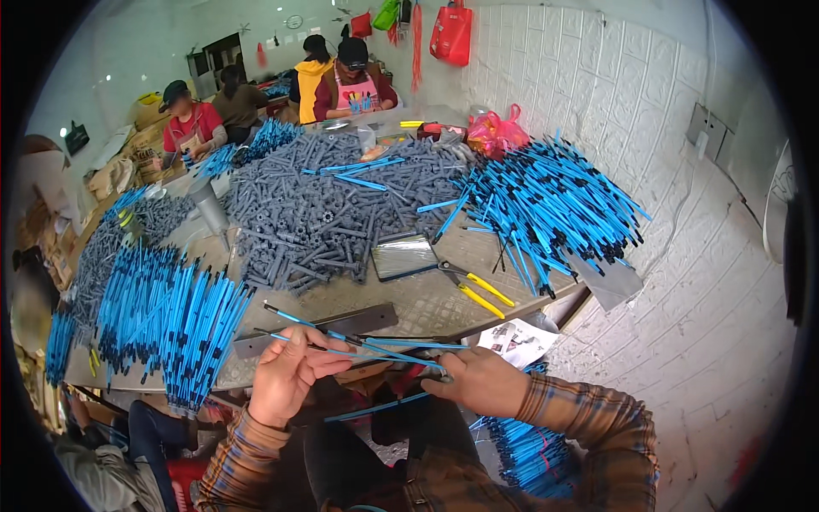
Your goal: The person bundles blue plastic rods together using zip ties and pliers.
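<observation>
Over my lap, just off the table's front edge, both hands hold thin blue rods [397, 355] with black ends. My left hand [288, 377] pinches them near their left ends between thumb and fingers. Closed around their right ends is my right hand [482, 381]. The rods cross each other in the span between the hands; exactly how many are held is hard to make out. A flat metal bar [363, 319] lies along the table edge just beyond my left hand. Pliers with yellow handles [485, 294] lie on the tabletop beyond my right hand.
A heap of grey plastic tube-like pieces [290, 213] covers the table's middle. Blue rods are piled at right [554, 205] and left [171, 316], with another bundle [533, 456] below. A film-wrapped block [404, 257] sits near the pliers. Co-workers [354, 81] work at the far side.
</observation>
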